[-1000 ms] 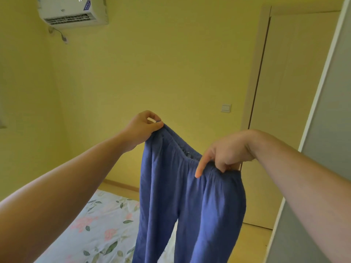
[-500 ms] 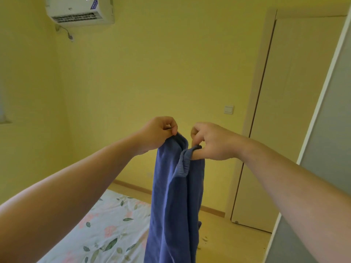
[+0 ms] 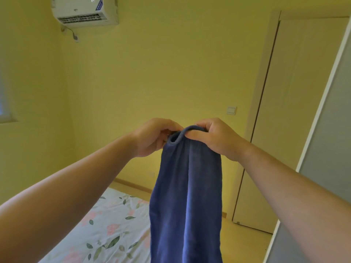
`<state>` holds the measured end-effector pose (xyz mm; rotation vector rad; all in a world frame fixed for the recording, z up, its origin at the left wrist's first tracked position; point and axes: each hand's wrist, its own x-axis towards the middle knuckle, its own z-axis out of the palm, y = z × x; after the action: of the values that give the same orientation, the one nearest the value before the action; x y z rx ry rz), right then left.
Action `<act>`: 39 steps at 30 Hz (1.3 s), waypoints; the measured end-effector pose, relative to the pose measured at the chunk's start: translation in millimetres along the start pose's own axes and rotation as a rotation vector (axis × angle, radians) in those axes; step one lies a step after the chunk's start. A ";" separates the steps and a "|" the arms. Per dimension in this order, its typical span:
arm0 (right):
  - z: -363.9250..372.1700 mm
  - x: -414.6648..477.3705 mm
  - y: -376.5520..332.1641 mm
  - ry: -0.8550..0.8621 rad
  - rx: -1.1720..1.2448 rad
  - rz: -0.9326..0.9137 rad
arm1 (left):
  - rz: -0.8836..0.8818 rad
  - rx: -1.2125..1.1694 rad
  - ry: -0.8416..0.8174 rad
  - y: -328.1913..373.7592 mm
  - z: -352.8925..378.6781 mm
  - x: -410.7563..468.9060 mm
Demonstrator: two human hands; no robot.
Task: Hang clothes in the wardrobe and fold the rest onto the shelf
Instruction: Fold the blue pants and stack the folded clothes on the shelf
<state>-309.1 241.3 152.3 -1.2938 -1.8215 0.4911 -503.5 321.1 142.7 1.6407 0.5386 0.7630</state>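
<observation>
A pair of blue trousers (image 3: 187,196) hangs in the air in front of me, folded lengthwise so the legs lie together. Its elastic waistband is bunched at the top between my hands. My left hand (image 3: 153,136) pinches the waistband from the left. My right hand (image 3: 212,136) grips it from the right, thumb across the front of the band. The two hands nearly touch. The trouser legs run down past the bottom edge of the view.
A bed with a floral sheet (image 3: 106,230) lies low on the left. A grey wardrobe panel (image 3: 330,149) stands at the right edge, beside a closed pale door (image 3: 296,111). An air conditioner (image 3: 85,12) hangs high on the yellow wall.
My hands have come together from a wide spread, folding the trousers in half at the waistband. The legs now hang as one narrow strip.
</observation>
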 end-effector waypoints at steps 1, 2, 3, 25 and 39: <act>-0.4 0.3 1.2 0.020 0.000 -0.003 | 0.027 0.022 -0.032 -0.3 -1.3 -2.4; -1.1 0.2 2.1 0.036 -0.007 -0.007 | 0.055 0.077 -0.055 -1.0 -2.7 -4.8; -1.7 -0.1 2.7 0.049 -0.015 -0.013 | 0.084 0.163 -0.057 -2.0 -4.3 -6.5; -29.8 -10.7 -37.4 -0.190 -0.633 -0.090 | 0.061 0.119 -0.077 2.3 -51.5 11.1; -37.7 11.2 -7.8 0.093 -0.286 0.015 | 0.065 0.241 0.058 5.3 -46.3 43.0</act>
<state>-284.9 243.0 184.2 -1.4958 -1.8523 0.1775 -508.5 381.7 160.5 1.8703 0.6405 0.8207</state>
